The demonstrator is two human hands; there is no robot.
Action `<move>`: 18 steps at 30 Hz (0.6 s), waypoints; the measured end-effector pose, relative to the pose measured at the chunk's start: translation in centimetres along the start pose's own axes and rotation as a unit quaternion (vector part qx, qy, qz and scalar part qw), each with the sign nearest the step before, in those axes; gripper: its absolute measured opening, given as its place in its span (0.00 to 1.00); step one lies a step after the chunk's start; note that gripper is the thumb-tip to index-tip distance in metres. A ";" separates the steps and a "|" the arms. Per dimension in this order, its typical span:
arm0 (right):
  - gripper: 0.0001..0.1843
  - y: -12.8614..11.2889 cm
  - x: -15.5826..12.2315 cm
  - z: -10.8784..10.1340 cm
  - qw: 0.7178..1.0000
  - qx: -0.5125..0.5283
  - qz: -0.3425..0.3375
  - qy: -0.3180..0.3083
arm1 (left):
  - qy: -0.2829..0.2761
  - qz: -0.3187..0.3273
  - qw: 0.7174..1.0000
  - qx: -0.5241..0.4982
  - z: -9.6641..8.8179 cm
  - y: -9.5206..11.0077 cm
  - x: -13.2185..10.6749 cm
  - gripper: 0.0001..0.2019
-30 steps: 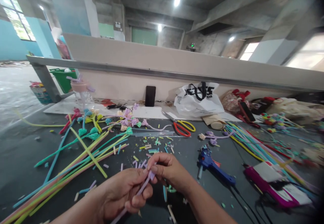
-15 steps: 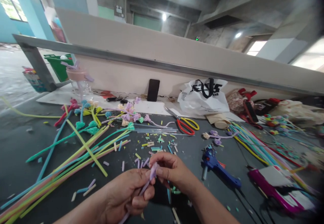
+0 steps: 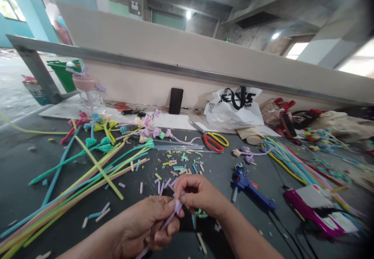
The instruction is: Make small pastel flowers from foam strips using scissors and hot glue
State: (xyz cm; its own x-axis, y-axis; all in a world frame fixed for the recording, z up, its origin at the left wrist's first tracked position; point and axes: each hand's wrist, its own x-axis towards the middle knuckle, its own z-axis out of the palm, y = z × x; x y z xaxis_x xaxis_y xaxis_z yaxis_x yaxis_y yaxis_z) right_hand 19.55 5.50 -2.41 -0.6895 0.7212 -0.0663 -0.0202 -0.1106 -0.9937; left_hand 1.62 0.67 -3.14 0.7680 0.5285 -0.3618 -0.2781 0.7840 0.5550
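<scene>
My left hand [image 3: 149, 222] is closed round a thin lilac foam stick [image 3: 169, 220] low in the middle of the view. My right hand [image 3: 198, 194] pinches the stick's upper end, its fingertips touching those of the left hand. Both hands hover just above a dark grey tabletop [image 3: 20, 181]. Short cut bits of coloured foam [image 3: 178, 167] lie scattered right beyond the hands.
Long pastel sticks [image 3: 87, 181] fan across the left. A blue glue gun [image 3: 251, 190] lies right of my hands, scissors [image 3: 212, 142] beyond it. More sticks [image 3: 292, 165], a magenta tool [image 3: 309, 210], a white bag [image 3: 233, 109], a phone [image 3: 175, 101] stand farther back.
The view has shifted slightly. My right fingers have worked down on the stick's end, which now sits lower between both hands' fingertips.
</scene>
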 end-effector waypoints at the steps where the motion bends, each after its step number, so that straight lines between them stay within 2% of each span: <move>1: 0.11 -0.1 0.0 0.0 1.000 -0.002 -0.005 -0.006 | -0.004 -0.005 1.000 -0.010 0.0 -0.1 0.0 0.09; 4: 0.10 -0.3 -0.1 0.0 1.000 -0.010 -0.014 -0.023 | -0.009 -0.021 1.000 -0.022 0.1 -0.4 0.1 0.08; 7: 0.09 -0.1 -0.2 -0.2 0.999 -0.011 -0.002 -0.036 | 0.012 -0.014 1.000 -0.008 0.3 -0.8 0.3 0.07; 12: 0.09 0.3 -0.1 -0.4 0.999 -0.002 0.028 -0.028 | 0.074 0.044 0.992 0.092 0.8 -1.0 0.4 0.11; 18: 0.08 0.2 0.0 -0.3 0.999 -0.009 0.050 -0.019 | 0.100 0.071 0.976 0.181 0.9 -1.1 0.7 0.15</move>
State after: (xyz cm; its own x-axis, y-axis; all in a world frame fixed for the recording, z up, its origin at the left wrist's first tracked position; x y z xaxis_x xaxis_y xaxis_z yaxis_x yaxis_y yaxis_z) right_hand 19.76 5.71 -2.61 -0.7150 0.6803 -0.1613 0.0621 -0.1680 -0.9838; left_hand 2.93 -0.10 -3.29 0.5981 0.7053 -0.3806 -0.1239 0.5506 0.8255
